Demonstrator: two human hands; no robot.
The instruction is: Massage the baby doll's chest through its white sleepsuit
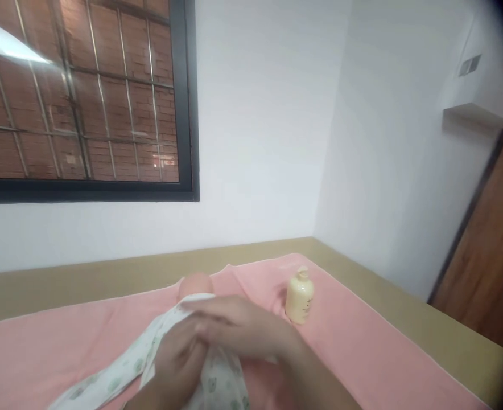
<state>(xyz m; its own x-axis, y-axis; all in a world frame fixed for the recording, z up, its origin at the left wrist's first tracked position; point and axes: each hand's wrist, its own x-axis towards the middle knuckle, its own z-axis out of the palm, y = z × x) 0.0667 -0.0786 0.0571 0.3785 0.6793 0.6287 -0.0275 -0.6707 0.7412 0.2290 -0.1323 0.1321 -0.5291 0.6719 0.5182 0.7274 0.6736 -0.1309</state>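
My left hand and my right hand are together, palm against palm, in the lower middle of the view. The right hand lies across the left with its fingers stretched out. The left fingers are extended and partly hidden under it; nothing shows between the hands. Below and behind them is white clothing with green and grey prints, on a small baby-like figure. Its rounded head shows just past my fingertips. Whether it is a doll, I cannot tell. A cream pump bottle stands upright to the right of my hands.
A pink cloth covers most of the tan padded surface. White walls meet at the far corner. A dark-framed window with bars is at left, a brown wooden panel at right.
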